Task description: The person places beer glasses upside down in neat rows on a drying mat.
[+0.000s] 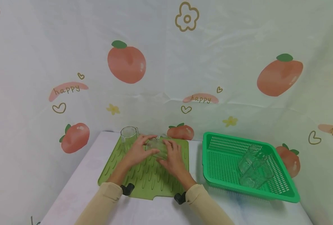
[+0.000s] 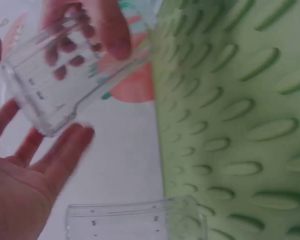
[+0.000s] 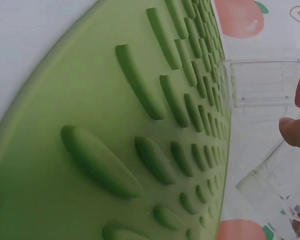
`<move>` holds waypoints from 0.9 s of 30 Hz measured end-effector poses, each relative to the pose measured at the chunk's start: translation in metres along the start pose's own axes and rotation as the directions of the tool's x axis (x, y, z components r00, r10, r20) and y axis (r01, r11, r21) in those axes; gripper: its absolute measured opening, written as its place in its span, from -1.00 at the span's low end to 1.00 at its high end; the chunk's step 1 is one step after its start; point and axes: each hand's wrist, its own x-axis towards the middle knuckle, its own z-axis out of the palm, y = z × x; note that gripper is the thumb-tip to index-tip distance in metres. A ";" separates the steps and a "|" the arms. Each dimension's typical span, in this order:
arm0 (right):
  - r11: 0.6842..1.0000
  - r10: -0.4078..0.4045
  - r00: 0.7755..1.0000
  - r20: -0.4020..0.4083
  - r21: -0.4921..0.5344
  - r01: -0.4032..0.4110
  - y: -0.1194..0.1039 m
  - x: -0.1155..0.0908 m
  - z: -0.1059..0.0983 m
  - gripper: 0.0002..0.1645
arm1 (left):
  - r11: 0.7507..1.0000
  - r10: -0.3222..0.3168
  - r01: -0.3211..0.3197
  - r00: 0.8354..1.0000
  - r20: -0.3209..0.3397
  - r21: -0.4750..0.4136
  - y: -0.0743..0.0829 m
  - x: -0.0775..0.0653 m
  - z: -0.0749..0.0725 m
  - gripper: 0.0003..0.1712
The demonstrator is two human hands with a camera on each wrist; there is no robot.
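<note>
A clear glass mug, tilted over the green drying mat, is between my two hands. My right hand grips it from the right, its fingers curled over the glass in the left wrist view. On the other side is my left hand, with its fingers spread and fairly straight close to the end of the mug. A second glass mug stands upright at the mat's back left, partly behind the left hand; it also shows in the right wrist view.
A green plastic basket sits on the right of the table, with two clear glass mugs lying in its right side. Behind the mat and basket hangs a white cloth printed with fruit. The table cover is pale.
</note>
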 end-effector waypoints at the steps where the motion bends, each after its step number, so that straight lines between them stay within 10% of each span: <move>1: 1.000 0.006 1.000 -0.004 0.010 -0.006 0.000 0.001 0.000 0.03 | 1.000 0.007 -0.007 1.000 0.000 -0.010 0.000 0.000 -0.002 -0.27; 8: 0.996 0.055 0.998 -0.042 0.073 -0.052 0.004 0.009 0.000 0.05 | 1.000 0.026 -0.027 0.996 -0.084 -0.013 0.010 -0.001 -0.021 -0.30; 15: 0.975 0.170 0.985 -0.021 0.146 -0.165 0.010 0.014 0.005 0.09 | 0.967 0.091 -0.030 0.969 -0.231 0.254 0.009 -0.010 -0.048 -0.20; 27: 0.838 0.339 0.936 0.095 0.422 -0.346 0.019 0.019 0.017 0.10 | 0.936 -0.158 0.226 0.955 -0.252 0.269 -0.027 -0.017 -0.075 0.16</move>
